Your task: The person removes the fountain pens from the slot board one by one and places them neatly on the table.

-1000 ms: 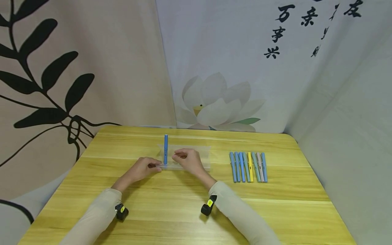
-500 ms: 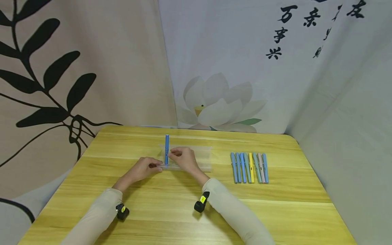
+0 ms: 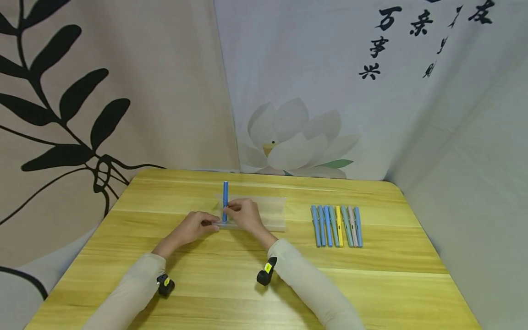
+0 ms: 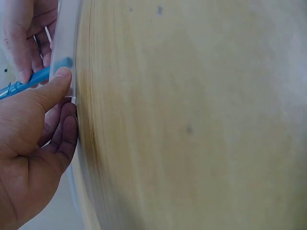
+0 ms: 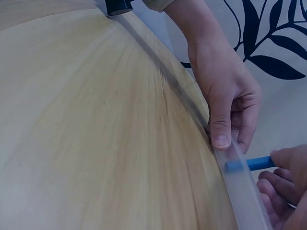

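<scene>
A blue pen [image 3: 225, 194] stands lengthwise away from me at the left end of a clear plastic sleeve [image 3: 273, 213]. Its near end shows blurred through the sleeve's translucent front strip [image 5: 245, 194] in the right wrist view. My left hand [image 3: 190, 230] pinches the sleeve's near left corner, thumb on top, just beside the pen [image 4: 41, 75]. From the right, my right hand [image 3: 247, 215] holds the pen's middle between thumb and fingertips. In the right wrist view, the thumb of that right hand [image 5: 290, 187] lies against the pen [image 5: 261, 163].
Right of the sleeve, several pens lie side by side in a row on the wooden table [image 3: 231, 284]; most are blue or green, with one yellow pen [image 3: 339, 226] and one greyish-pink pen [image 3: 352, 226]. Patterned curtains [image 3: 165, 82] hang behind the table.
My right hand has moved left across the sleeve, and its fingertips have come onto the blue pen. The left hand keeps its hold on the sleeve's corner.
</scene>
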`<control>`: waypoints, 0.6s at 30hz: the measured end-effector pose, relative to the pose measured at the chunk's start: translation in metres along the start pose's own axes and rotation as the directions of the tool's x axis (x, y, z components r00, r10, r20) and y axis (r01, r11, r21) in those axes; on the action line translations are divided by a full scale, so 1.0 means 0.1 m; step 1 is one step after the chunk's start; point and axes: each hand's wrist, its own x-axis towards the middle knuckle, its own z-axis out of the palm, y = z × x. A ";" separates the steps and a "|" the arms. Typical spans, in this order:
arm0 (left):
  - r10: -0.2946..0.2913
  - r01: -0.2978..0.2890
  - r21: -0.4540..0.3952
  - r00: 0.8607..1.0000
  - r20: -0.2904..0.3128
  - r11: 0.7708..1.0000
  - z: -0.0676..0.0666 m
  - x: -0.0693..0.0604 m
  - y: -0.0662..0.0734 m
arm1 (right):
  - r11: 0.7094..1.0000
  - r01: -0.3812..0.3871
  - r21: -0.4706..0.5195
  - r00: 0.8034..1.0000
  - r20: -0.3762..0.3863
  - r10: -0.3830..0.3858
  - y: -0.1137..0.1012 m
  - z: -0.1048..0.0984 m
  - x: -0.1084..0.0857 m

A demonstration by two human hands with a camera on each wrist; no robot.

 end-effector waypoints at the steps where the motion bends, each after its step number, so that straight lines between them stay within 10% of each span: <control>1: 0.000 0.000 0.000 1.000 -0.001 1.000 0.00 0.00 0.00 | 1.000 -0.004 0.000 1.000 0.000 0.004 0.00 0.00 0.00; 18: 0.023 -0.023 0.005 1.000 -0.008 1.000 0.01 0.00 0.00 | 1.000 0.012 0.014 0.999 -0.035 -0.011 -0.05 -0.02 -0.01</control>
